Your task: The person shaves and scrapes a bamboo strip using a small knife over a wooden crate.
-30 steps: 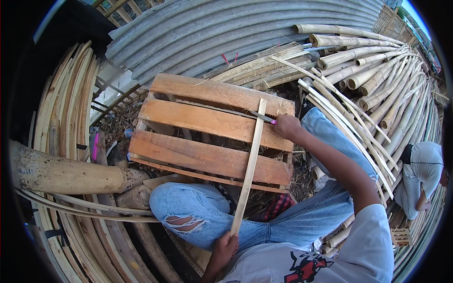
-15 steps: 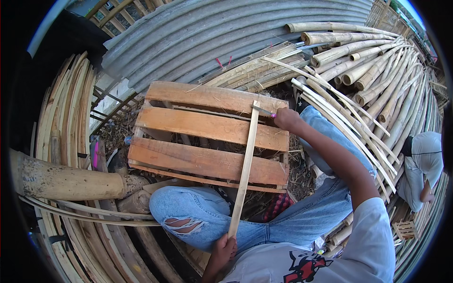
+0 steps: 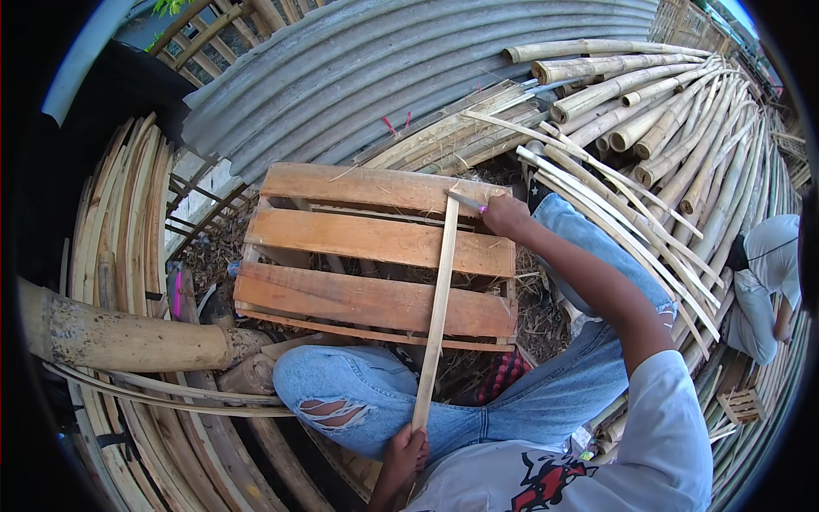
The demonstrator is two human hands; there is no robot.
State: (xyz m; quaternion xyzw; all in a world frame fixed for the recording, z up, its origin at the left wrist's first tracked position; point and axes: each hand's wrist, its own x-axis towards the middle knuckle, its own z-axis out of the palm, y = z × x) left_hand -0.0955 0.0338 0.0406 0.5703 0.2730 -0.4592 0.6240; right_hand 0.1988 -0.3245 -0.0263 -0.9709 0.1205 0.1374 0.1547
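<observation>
A pale bamboo strip point(image 3: 440, 299) slants across the slatted wooden crate point(image 3: 350, 229), from the far slat down to my lap. Its near end is gripped by my left hand point(image 3: 404, 452), whose fingers are wrapped round it. My right hand point(image 3: 507, 215) is closed on the pink-purple handle of a knife point(image 3: 467, 201). The blade points left and meets the strip close to its far end. Whether the edge has entered the strip is too small to tell.
Bamboo poles point(image 3: 631, 128) and loose split strips point(image 3: 623, 222) lie at right. Corrugated sheeting point(image 3: 409, 77) stands behind the crate. At left are stacked slats point(image 3: 119, 222) and a thick bamboo trunk point(image 3: 128, 331). Another person point(image 3: 762, 282) crouches at far right.
The view has shifted slightly. My hands keep their holds on the strip and the knife, with the blade still at the strip's far end. Little else differs.
</observation>
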